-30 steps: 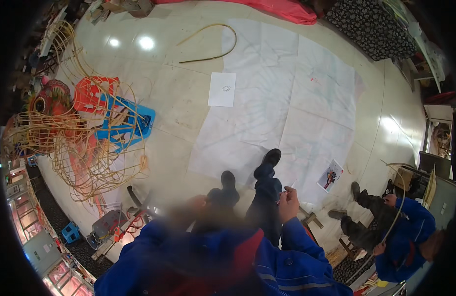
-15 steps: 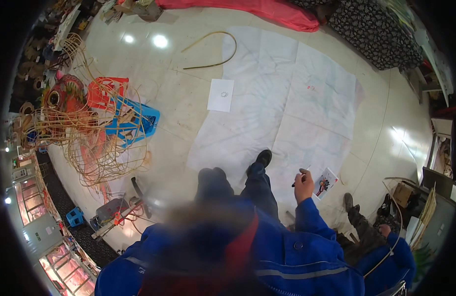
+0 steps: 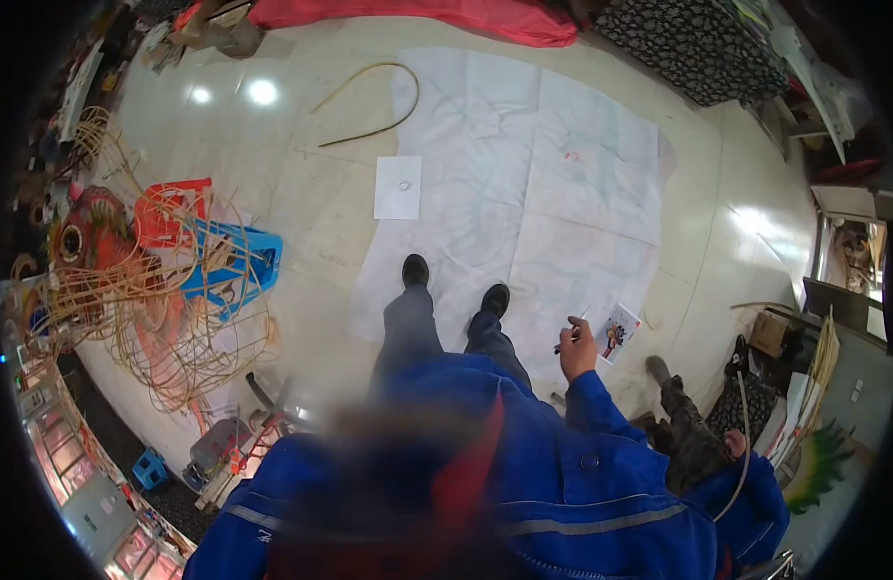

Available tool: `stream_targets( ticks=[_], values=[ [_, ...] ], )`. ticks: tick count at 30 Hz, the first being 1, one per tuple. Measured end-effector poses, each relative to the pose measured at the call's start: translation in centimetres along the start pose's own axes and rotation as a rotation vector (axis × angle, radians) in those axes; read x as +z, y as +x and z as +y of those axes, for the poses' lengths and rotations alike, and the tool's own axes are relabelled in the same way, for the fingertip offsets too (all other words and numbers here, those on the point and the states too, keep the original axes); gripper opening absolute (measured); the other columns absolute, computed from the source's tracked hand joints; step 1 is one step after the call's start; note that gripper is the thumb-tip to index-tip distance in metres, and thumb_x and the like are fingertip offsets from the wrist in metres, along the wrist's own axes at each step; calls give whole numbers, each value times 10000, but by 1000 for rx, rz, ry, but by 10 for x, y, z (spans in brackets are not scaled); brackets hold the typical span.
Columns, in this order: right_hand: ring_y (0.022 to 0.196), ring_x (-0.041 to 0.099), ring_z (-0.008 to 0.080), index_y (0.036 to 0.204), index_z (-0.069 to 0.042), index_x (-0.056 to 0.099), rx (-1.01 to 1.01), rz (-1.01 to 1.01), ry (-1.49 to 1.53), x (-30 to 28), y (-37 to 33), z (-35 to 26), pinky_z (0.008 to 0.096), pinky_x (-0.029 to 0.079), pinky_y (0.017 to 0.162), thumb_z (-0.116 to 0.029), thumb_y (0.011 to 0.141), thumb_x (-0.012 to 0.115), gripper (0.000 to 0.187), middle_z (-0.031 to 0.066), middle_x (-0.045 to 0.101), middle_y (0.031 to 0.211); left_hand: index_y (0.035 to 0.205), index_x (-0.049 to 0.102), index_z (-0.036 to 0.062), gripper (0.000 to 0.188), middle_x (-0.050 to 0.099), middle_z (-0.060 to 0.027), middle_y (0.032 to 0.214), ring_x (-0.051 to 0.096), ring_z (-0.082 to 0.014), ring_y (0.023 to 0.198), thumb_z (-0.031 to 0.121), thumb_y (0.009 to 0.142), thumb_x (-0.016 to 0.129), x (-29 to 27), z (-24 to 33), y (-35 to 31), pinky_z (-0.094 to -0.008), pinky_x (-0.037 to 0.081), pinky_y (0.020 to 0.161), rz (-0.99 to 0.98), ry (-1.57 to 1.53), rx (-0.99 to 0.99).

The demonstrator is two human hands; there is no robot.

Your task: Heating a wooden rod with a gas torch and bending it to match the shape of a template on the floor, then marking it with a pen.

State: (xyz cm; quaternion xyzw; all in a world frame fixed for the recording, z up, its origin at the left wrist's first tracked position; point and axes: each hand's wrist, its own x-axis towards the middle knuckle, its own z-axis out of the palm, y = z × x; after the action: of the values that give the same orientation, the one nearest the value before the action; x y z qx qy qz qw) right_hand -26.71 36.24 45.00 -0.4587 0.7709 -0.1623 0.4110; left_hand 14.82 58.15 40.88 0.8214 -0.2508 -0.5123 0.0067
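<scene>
My right hand (image 3: 578,350) is raised in front of my blue sleeve, fingers closed. A thin white stick (image 3: 586,312) pokes out between its fingers, and a small dark pen-like item (image 3: 559,346) shows at its left side. Near the hand appears a printed card (image 3: 617,332) with a red and black figure. Below spreads a large creased white sheet (image 3: 591,193) with faint coloured lines. My two dark shoes (image 3: 416,271) rest at its near part. A small white paper (image 3: 398,198) with a little drawing lies at its left edge. My left hand is out of view.
At left, a bamboo-strip frame (image 3: 166,329) surrounds a red stool (image 3: 171,208) and a blue stool (image 3: 258,261). A bent bamboo strip (image 3: 412,97) lies beyond the paper. At lower right sits a person (image 3: 693,425) in blue, a hand by a long curved strip (image 3: 744,435).
My left foot has come forward onto the sheet. The view has shifted, so floor things appear farther left. My right hand keeps its grip near the card.
</scene>
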Motion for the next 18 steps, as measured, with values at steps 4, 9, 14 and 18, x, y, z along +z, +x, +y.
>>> stream_targets(
  ticks=[4,9,14,18],
  values=[
    [687,736,197,1242,-24,669,-37,-14,-79,25,-41,-15,342,570,630,-144,976,649,294,118,690,853,1206,717,39,498,748,-210,1133,708,-375,1078,472,1015,563,49,-27,-10,-437,538,924,54,57,114],
    [676,726,179,1232,-18,680,-50,7,31,44,-60,-11,316,578,617,-133,995,632,268,106,684,857,1201,718,36,502,747,-213,1132,707,-376,1082,475,1013,563,-10,-158,5,-440,537,927,194,95,204],
    [692,729,186,1239,-20,680,-67,-126,89,39,-38,-35,336,594,633,-137,1005,612,270,118,690,877,1197,719,33,506,746,-215,1131,705,-376,1085,477,1012,563,50,-214,-25,-444,536,929,401,83,212],
    [712,738,201,1241,-18,680,-156,-279,3,24,7,-25,346,596,636,-124,995,600,279,134,699,899,1193,720,30,510,746,-217,1130,704,-376,1088,479,1010,563,194,-248,-127,-447,534,932,582,39,124]
  ],
)
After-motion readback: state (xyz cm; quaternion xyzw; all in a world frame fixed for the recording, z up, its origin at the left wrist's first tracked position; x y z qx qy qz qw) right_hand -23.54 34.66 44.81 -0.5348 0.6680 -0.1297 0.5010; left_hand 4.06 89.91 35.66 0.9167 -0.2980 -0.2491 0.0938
